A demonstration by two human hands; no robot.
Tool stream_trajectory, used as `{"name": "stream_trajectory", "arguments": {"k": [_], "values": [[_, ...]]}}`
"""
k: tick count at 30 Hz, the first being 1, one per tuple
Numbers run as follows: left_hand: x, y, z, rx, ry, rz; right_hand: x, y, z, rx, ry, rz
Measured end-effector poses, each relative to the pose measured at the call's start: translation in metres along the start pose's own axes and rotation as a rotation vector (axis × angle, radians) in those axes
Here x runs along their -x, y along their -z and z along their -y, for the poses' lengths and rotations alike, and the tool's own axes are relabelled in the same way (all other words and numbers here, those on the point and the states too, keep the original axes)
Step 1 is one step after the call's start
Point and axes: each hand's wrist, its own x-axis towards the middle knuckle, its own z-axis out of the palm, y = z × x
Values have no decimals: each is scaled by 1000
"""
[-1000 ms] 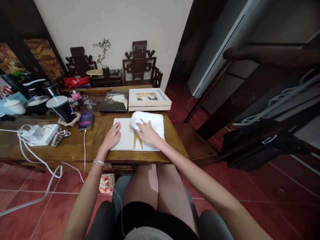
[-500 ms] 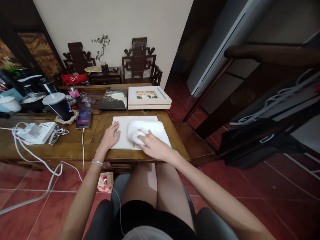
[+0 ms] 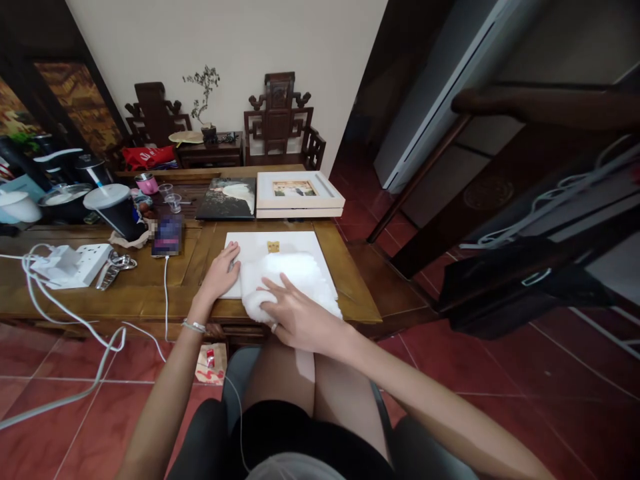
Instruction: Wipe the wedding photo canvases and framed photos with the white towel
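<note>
A flat white board [image 3: 253, 245] lies at the front edge of the wooden table, with a small gold patch [image 3: 273, 247] near its upper middle. My left hand [image 3: 223, 270] rests on the board's left edge, fingers extended. In my right hand [image 3: 300, 312] is a fluffy white cloth [image 3: 295, 270], bunched under the fingers. The cloth covers the middle and lower right of the board and hangs slightly over the table's near edge.
Behind the board lie a dark photo panel [image 3: 227, 199] and a pale framed box [image 3: 300, 195]. To the left are a phone [image 3: 168, 235] on a charging cable, a power strip [image 3: 87, 265], a metal clip-like object [image 3: 116, 269] and a lidded cup [image 3: 116, 210]. A wooden chair [image 3: 460, 193] stands at right.
My right hand has drawn the cloth toward me, down to the table's near edge, uncovering the gold patch. My left hand has stayed in place.
</note>
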Motion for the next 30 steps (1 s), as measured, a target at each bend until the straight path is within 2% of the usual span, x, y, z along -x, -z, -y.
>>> {"name": "stream_trajectory", "arguments": {"k": [2, 5, 8, 11, 14, 19, 21, 23, 26, 30], "values": [[0, 0, 2, 1, 12, 25, -2, 5, -1, -29, -15, 16], [0, -1, 5, 2, 36, 42, -26, 9, -22, 35, -89, 11], [0, -2, 6, 4, 35, 36, -60, 4, -49, 141, -213, -9], [1, -3, 7, 18, 31, 21, -82, -6, -58, 178, -296, -45], [1, -3, 7, 41, 20, 6, -76, -15, -43, 202, -291, -59], [1, -3, 5, 50, 21, -10, -24, -12, -1, 106, -86, -33], [2, -3, 5, 52, 17, -19, -6, -5, 6, 20, -18, -29], [2, -3, 4, 61, 11, -34, -1, 1, 2, -31, 10, -23], [2, -3, 2, 88, 27, -76, -20, 5, -17, 4, -36, -20], [2, 0, 0, 146, 93, -163, -72, -2, -41, 111, -249, -51]]}}
